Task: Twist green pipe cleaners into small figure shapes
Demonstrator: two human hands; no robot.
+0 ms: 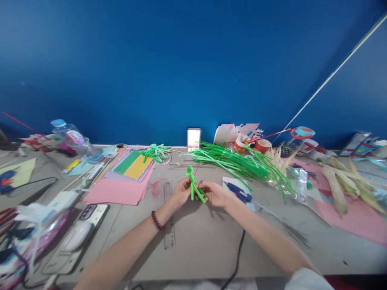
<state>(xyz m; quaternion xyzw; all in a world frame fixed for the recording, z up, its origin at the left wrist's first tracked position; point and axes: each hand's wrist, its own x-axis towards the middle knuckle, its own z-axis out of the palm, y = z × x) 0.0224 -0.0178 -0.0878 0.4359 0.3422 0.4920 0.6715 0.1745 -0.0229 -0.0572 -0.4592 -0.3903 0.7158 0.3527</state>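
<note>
Both of my hands hold a small green pipe-cleaner figure (192, 182) over the middle of the grey table (199, 241). My left hand (180, 192) pinches its twisted stem from the left; a dark red bead bracelet sits on that wrist. My right hand (215, 194) grips the lower end from the right. The figure has a looped top and stands roughly upright between my fingers.
A pile of loose green pipe cleaners (242, 161) lies behind my hands, a blue glue gun (238, 192) to the right, a metal ruler (168, 213) under my left wrist. Coloured paper (127, 181), a bottle (72, 139), a phone (87, 215), corn husks (341, 181) and cups (261, 145) crowd both sides.
</note>
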